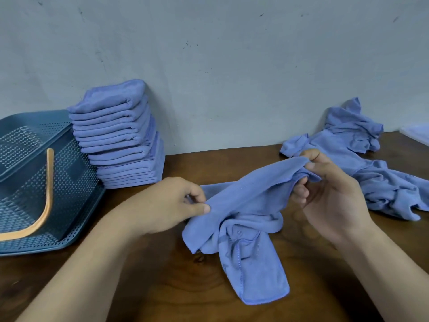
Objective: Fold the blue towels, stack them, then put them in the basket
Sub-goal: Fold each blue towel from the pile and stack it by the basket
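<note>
Opening the crumpled blue microfibre towel (243, 205)
Left hand (167, 205) and right hand (329, 194) each pinch its top edge; pull it taut before folding.

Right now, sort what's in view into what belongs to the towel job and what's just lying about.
Job:
- towel held by left hand and right hand
- folded stack
- unfolded pile
- basket

Lying about:
- pale object at the table's right edge, mostly out of frame

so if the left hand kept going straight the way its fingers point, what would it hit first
Probably the right hand. The left hand points right along the held towel that it already pinches, and the other hand grips that towel's far end. Depth is hard to judge.
</note>
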